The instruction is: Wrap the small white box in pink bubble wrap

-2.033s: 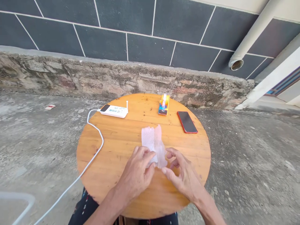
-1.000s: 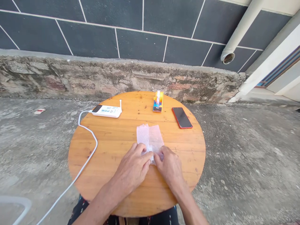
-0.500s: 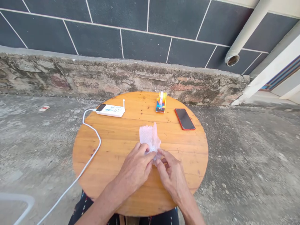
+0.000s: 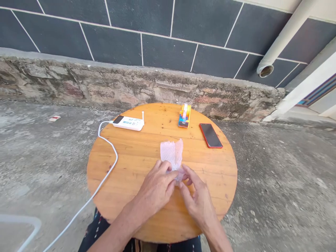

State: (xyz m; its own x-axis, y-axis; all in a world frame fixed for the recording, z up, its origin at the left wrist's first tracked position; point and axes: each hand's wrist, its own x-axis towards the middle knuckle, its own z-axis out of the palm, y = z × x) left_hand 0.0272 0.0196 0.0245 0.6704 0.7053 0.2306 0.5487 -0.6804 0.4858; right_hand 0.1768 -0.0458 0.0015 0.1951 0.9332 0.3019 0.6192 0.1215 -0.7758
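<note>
A thin, translucent pinkish-white sheet (image 4: 172, 154) lies near the middle of a round wooden table (image 4: 131, 161), its far right corner curling upward. My left hand (image 4: 156, 187) presses the sheet's near edge with curled fingers. My right hand (image 4: 196, 199) pinches the same near edge from the right, fingertips almost meeting those of the left hand. The near part of the sheet is hidden under my fingers.
A white power strip (image 4: 129, 123) with a white cable (image 4: 110, 164) sits at the table's back left. A small yellow and blue tape dispenser (image 4: 184, 116) and a red-cased phone (image 4: 210, 135) lie at the back. Rough concrete floor, a stone ledge (image 4: 78, 84) and a drainpipe (image 4: 278, 42) surround the table.
The sheet lay flatter a second ago; its right side has since lifted and folded inward. Both hands stay at its near edge, with the right hand shifting slightly.
</note>
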